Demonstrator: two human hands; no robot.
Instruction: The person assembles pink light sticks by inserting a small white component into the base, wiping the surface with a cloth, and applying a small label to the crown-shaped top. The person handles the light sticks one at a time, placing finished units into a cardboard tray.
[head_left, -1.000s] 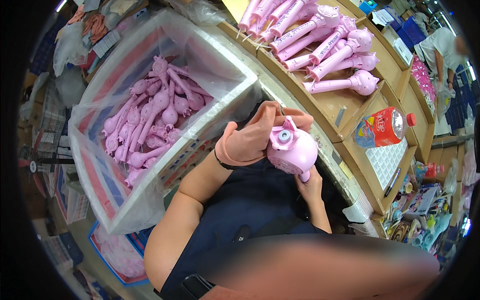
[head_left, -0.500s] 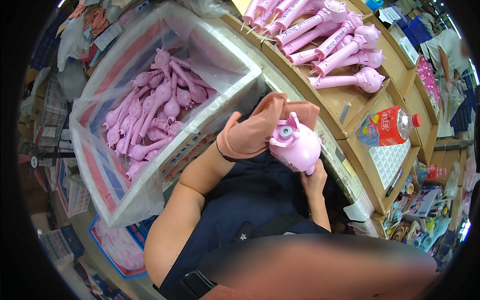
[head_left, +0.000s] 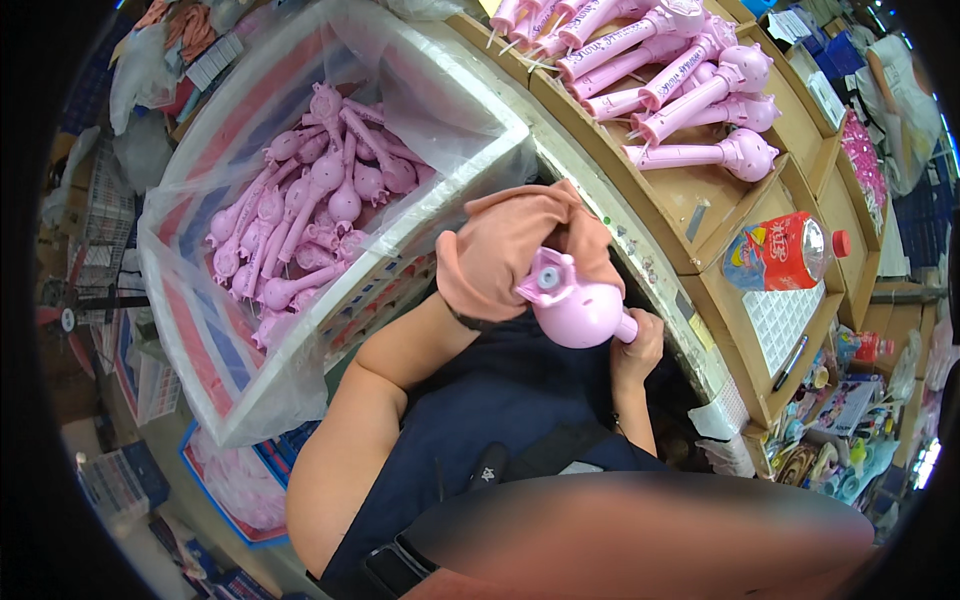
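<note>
My left hand [head_left: 510, 250] wears an orange-pink cloth glove and grips the round head of a pink plastic toy wand [head_left: 572, 303] with a small grey disc on top. My right hand [head_left: 637, 345], bare, holds the wand's handle end from below. Both hands are close to my body, at the near edge of the wooden bench [head_left: 700, 210]. Several finished pink wands [head_left: 690, 95] lie in a row on the bench beyond my hands.
To my left a large box lined with clear plastic [head_left: 330, 210] holds several pink wand shells. A red-capped drink bottle [head_left: 785, 250] lies on the bench at right beside a white grid sheet [head_left: 780, 315] and a pen. Small colourful items crowd the lower right.
Both hands with the wand have stayed together in front of me; the wand head has turned slightly in my gloved hand.
</note>
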